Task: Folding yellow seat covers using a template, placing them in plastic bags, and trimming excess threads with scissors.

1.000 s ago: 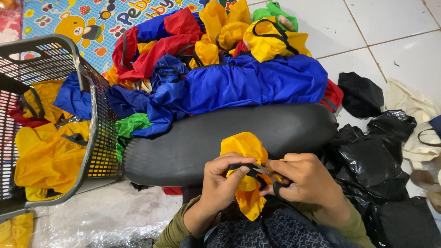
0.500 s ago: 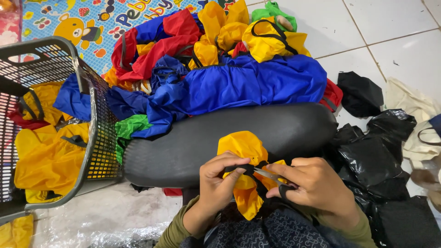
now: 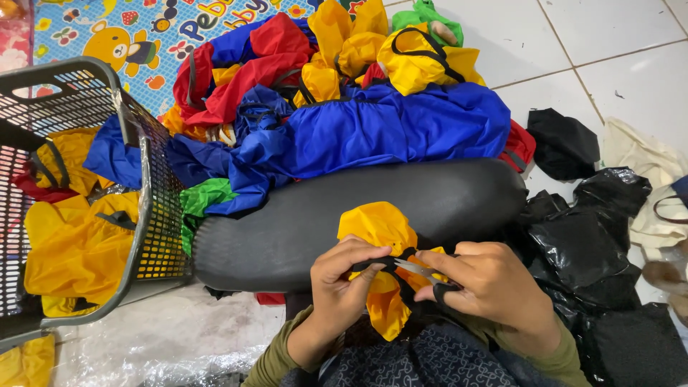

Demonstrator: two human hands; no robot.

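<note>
Two hands: both closed on one yellow pouch (image 3: 380, 228), directly before them.
Left hand (image 3: 342, 287): pinches black strap (image 3: 373, 264).
Right hand (image 3: 494, 283): grips scissors (image 3: 419, 271), blades pointing left at strap.
Strap axis: runs left-right between the hands.

Blue, red and yellow cloths (image 3: 373, 129) are lying heaped beyond a black cushion (image 3: 344, 215). A grey basket (image 3: 154, 208) is holding yellow fabric (image 3: 68, 244).

The left hand (image 3: 351, 276) pinches a yellow cloth bag (image 3: 383, 233) while the right hand (image 3: 491, 279) works small scissors (image 3: 419, 271) at its black drawstring (image 3: 373, 264), over a black cushion (image 3: 344, 215).
</note>
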